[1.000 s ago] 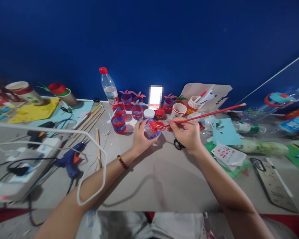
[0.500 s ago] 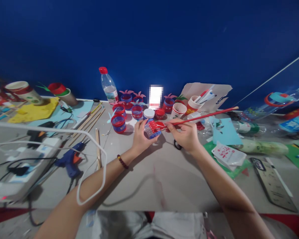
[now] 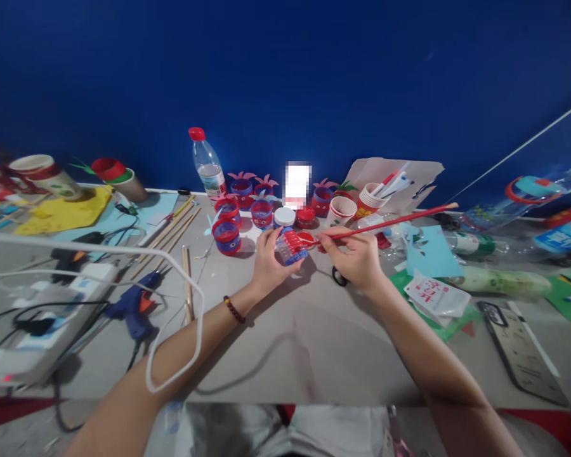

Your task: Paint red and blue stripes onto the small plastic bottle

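Observation:
My left hand point(image 3: 269, 266) is closed around a small clear plastic cup point(image 3: 290, 246) painted red and blue, tilted on its side. A long red paintbrush point(image 3: 390, 222) is pinched in my right hand point(image 3: 354, 259), its tip at the cup's red rim. Just behind the cup stand a white-lidded jar point(image 3: 284, 216) and a red jar point(image 3: 305, 217). To their left are several red and blue painted cups, among them one with an eye on its side point(image 3: 227, 238). A white paper cup point(image 3: 341, 211) stands behind my right hand.
On the left lie a blue glue gun point(image 3: 136, 308), a white power strip point(image 3: 52, 330) and wooden sticks point(image 3: 186, 282); a white cable point(image 3: 202, 311) loops over my left forearm. A bottle point(image 3: 208, 168) stands at the back. A phone point(image 3: 521, 352) and plastic bottles are at the right.

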`<move>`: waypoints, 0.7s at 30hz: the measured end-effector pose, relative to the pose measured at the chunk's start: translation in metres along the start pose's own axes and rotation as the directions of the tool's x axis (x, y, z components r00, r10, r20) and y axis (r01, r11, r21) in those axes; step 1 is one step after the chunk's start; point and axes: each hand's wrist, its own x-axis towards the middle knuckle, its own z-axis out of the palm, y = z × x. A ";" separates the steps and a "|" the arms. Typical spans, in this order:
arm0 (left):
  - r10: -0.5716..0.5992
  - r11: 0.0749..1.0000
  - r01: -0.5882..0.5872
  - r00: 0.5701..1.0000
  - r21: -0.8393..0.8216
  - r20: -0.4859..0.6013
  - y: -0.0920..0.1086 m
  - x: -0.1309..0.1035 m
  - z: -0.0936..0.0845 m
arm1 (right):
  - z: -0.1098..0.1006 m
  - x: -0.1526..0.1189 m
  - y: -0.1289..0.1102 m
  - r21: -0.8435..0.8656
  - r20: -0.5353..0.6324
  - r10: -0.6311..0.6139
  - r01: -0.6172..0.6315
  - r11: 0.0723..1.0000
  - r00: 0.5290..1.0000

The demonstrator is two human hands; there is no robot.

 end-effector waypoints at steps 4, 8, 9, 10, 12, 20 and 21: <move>-0.009 1.000 0.009 1.000 0.019 0.008 0.000 0.000 0.000 | -0.001 0.001 -0.001 0.006 -0.007 0.010 -0.010 1.000 1.000; -0.016 1.000 0.016 1.000 0.024 0.010 0.000 0.000 0.000 | -0.001 0.000 -0.001 0.029 0.000 0.032 -0.032 0.999 0.999; -0.015 1.000 0.015 1.000 0.022 0.012 0.000 0.000 0.000 | -0.001 0.000 0.000 0.036 0.000 0.031 -0.031 0.999 1.000; -0.015 1.000 0.015 1.000 0.022 0.014 0.000 0.000 0.000 | -0.001 0.000 0.000 0.043 0.000 0.030 -0.030 0.999 1.000; -0.010 1.000 0.010 1.000 0.022 0.014 0.000 0.000 0.000 | -0.001 0.000 -0.001 0.050 -0.001 0.027 -0.026 0.998 1.000; 0.009 1.000 -0.009 1.000 0.026 0.001 0.001 0.000 0.000 | -0.002 0.000 -0.002 0.028 0.001 0.041 -0.041 0.999 0.999; 0.011 1.000 -0.011 1.000 0.027 0.000 0.001 0.000 0.000 | -0.002 0.000 -0.001 0.030 0.000 0.033 -0.033 0.999 0.999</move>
